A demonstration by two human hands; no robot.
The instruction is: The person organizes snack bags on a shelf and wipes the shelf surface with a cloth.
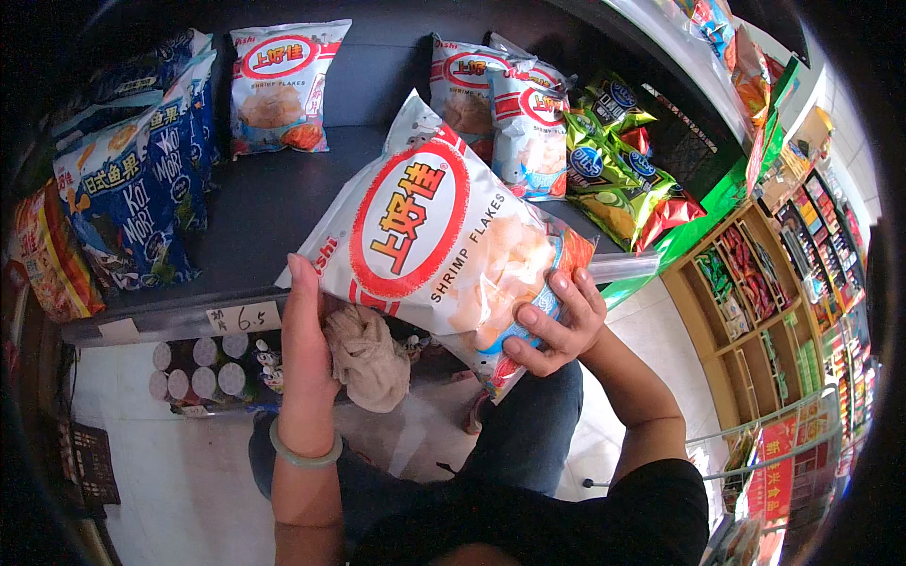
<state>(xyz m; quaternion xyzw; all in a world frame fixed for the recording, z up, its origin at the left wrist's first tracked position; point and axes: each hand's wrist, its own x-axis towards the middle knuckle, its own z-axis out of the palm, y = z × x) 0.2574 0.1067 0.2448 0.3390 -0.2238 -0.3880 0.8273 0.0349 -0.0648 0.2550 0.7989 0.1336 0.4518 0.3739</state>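
Observation:
Both of my hands hold up a white and red Oishi shrimp flakes bag [425, 240], tilted, in front of a dark shelf [283, 205]. My right hand [563, 322] grips its lower right part with bent fingers. My left hand [308, 318] presses against its left edge, and a crumpled beige cloth [368, 357] hangs beside that palm; part of this hand is hidden behind the bag. One similar bag [279, 92] stands upright at the back of the shelf. Several more shrimp flakes bags [531, 134] stand farther right, partly behind the held one.
Blue snack bags [134, 198] and an orange-red bag [60, 255] stand at the shelf's left. Green chip bags [609, 166] lie at its right end. Below the handwritten price tag [244, 318] are lidded containers [205, 368]. A wooden rack [750, 304] and a wire basket [800, 439] stand right.

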